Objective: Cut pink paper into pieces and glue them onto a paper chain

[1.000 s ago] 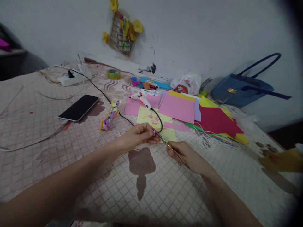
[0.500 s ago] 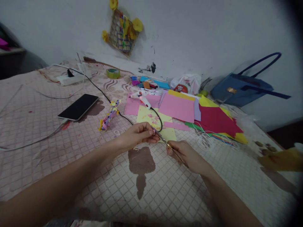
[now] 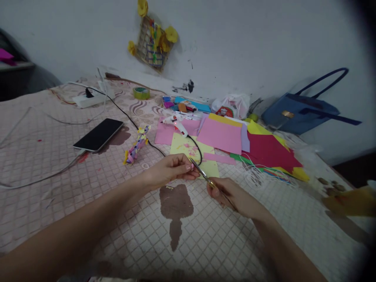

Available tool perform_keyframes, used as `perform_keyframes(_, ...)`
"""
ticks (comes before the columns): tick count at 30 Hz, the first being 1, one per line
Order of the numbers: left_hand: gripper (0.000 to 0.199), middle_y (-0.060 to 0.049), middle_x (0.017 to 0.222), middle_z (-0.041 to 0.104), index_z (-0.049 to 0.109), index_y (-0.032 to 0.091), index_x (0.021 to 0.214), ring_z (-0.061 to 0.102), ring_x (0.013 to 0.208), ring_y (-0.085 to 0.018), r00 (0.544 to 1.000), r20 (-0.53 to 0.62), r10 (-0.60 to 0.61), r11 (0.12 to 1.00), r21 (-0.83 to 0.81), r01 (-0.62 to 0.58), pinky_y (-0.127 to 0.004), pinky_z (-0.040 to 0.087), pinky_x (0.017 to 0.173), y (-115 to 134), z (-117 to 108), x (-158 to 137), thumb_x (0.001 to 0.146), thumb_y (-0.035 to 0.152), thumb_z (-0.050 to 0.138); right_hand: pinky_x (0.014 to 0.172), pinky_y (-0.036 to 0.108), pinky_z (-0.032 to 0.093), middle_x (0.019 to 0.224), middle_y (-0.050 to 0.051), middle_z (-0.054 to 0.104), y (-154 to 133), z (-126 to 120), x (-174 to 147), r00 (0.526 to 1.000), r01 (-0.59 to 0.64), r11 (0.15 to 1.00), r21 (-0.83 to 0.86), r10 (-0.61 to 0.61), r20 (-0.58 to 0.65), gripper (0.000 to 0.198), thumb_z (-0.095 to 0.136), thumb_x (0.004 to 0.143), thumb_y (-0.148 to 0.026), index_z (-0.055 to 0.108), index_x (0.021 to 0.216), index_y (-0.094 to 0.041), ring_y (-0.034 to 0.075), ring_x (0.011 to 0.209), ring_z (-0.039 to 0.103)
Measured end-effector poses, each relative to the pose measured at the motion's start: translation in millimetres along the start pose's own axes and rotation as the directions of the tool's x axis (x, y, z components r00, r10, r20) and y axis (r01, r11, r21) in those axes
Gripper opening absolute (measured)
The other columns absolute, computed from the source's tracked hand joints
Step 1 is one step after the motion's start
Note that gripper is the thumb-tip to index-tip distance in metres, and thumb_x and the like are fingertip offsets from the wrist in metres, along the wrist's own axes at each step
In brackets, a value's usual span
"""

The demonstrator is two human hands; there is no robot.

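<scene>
My left hand (image 3: 178, 168) pinches a small piece of pink paper (image 3: 192, 167) between thumb and fingers. My right hand (image 3: 227, 192) is closed round the handles of a pair of scissors (image 3: 202, 172), whose blades point up and left to the pink piece at my left fingertips. Whether the blades touch the paper I cannot tell. Under and behind the hands lies a yellow sheet (image 3: 210, 168) with pink scraps on it. A hot glue gun (image 3: 178, 124) rests on the papers beyond. To the left lies a purple stick with yellow paper bits (image 3: 137, 145).
A tablet (image 3: 99, 135) charges at the left, near a white power strip (image 3: 89, 100). Green tape (image 3: 141, 93) sits at the back. Pink sheets (image 3: 220, 135), a red sheet (image 3: 267, 152) and white string (image 3: 255, 176) spread rightward. A blue bag (image 3: 302, 113) leans on the wall.
The scissors and my right hand have shifted slightly, and the blades now show more clearly by my left fingertips. The whole view has moved down a little.
</scene>
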State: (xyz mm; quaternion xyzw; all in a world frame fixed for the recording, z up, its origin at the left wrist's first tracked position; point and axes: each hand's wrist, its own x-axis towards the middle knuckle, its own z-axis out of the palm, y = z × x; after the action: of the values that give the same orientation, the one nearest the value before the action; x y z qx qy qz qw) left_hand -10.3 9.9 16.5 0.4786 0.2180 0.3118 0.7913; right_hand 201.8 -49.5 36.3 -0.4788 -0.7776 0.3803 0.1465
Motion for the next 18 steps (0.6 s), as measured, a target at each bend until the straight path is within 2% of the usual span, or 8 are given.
perform_keyframes(5, 0.014, -0.007, 0.088, 0.067, 0.054, 0.012, 0.08, 0.064, 0.084, -0.013, 1.0, 0.02, -0.019, 1.0, -0.002, 0.019, -0.027, 0.048, 0.08, -4, -1, 0, 0.078, 0.023, 0.062, 0.047, 0.022, 0.025, 0.057, -0.004, 0.036, 4, -6, -2, 0.996, 0.048, 0.999, -0.005, -0.048, 0.073, 0.047, 0.03, 0.085, -0.058, 0.04, 0.066, -0.018, 0.009, 0.052, 0.031)
perform_keyframes(18, 0.017, -0.008, 0.086, 0.067, 0.052, 0.011, 0.075, 0.065, 0.083, -0.014, 0.999, -0.003, -0.047, 0.999, -0.011, 0.047, -0.029, 0.048, 0.081, -2, 1, -1, 0.075, 0.023, 0.065, 0.044, 0.02, 0.023, 0.05, -0.006, 0.033, 11, -12, -3, 0.994, 0.072, 0.997, -0.008, -0.071, 0.088, 0.039, 0.038, 0.088, -0.048, 0.04, 0.063, -0.017, 0.007, 0.047, 0.03)
